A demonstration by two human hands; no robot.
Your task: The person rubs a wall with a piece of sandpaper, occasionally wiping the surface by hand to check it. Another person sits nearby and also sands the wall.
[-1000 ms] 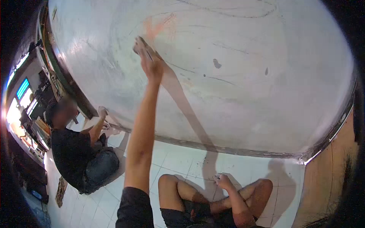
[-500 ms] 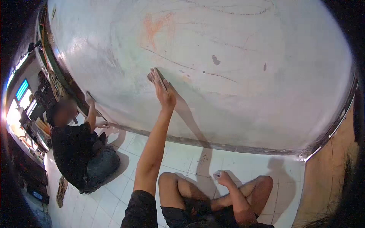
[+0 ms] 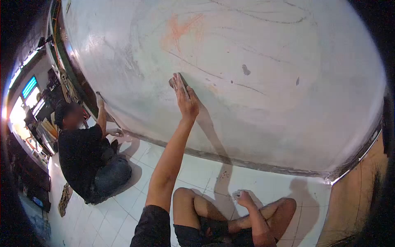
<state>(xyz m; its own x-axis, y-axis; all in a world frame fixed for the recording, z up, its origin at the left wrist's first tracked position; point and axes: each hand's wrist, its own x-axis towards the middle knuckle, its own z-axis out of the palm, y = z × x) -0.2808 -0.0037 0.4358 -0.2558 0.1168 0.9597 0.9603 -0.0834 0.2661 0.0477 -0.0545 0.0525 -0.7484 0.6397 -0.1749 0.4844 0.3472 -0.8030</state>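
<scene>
My left hand (image 3: 186,96), dusty white on the fingers, is pressed nearly flat to the wall (image 3: 279,111) at the end of a stretched arm. Under its fingers lies a thin dark brown piece of sandpaper (image 3: 171,83), its edges showing on both sides. The wall around it is pale, with an orange smear, dark scratch lines and grey chipped spots. Low by my crossed legs is my right hand (image 3: 243,199), its whitened fingers curled closed; I cannot tell what they hold.
To the left a person (image 3: 80,160) in dark clothes sits on the floor, one hand (image 3: 100,100) raised to the wall. White tiles (image 3: 115,216) cover the floor, with dark crumbs near the wall. A brown board (image 3: 349,197) stands at the right, and clutter lines the far left.
The view has shifted a little, so the wall marks sit further right and my left hand appears slightly right. The sandpaper has turned slightly under its fingers. My right hand stays by my legs.
</scene>
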